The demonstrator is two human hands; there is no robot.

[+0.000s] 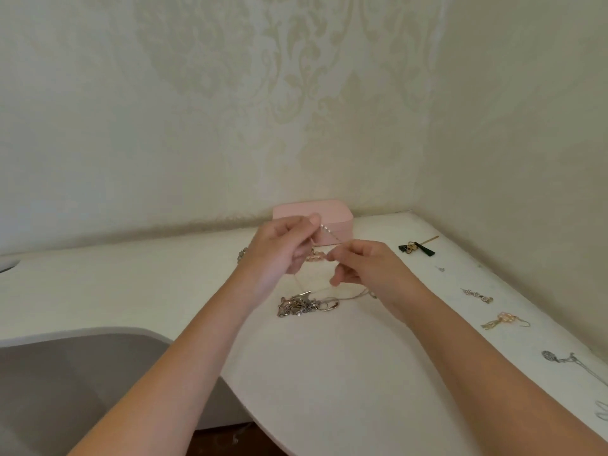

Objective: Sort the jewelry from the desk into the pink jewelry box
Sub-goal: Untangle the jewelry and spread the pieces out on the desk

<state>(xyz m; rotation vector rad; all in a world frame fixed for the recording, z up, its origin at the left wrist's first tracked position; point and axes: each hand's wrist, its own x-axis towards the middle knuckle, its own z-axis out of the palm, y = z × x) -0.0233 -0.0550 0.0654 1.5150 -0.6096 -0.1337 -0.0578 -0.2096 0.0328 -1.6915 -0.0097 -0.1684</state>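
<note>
While held above the desk, left hand and right hand each pinch a chain in their fingers; pink box behind.

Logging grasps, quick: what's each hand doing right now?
Left hand: pinching the thin silver chain.
Right hand: pinching the same chain, further along.
</note>
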